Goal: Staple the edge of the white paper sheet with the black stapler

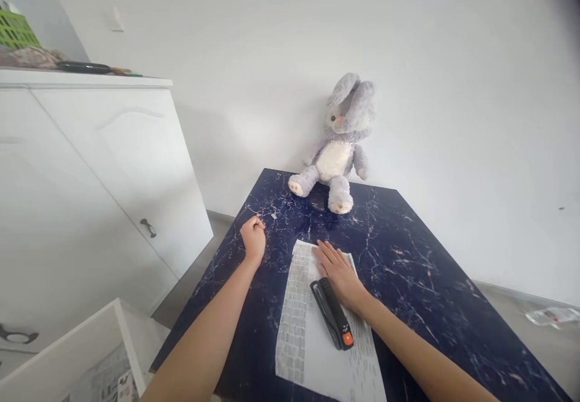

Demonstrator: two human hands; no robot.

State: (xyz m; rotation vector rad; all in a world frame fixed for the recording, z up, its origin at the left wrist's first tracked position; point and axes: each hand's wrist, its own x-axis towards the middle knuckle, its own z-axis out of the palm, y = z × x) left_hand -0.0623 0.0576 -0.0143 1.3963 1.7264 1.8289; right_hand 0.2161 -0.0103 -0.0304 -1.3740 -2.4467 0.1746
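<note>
My right hand (pixel 341 274) lies flat on a printed sheet of paper (pixel 292 323), its fingers stretched out near the far edge. A black stapler with an orange end (pixel 332 314) rests on the sheet, right beside that hand. Off to the left of the paper, my left hand (pixel 254 237) is closed with its fingers curled in, at the table's left side. What it holds, if anything, is hidden. A tiny pale scrap (pixel 273 215) lies on the table just beyond it.
A grey plush rabbit (pixel 335 160) sits at the far end of the dark blue marbled table (pixel 408 281), against the wall. White cabinets (pixel 113 142) stand at left, with an open drawer (pixel 120 317) holding papers. A plastic packet (pixel 553 316) lies on the floor at right.
</note>
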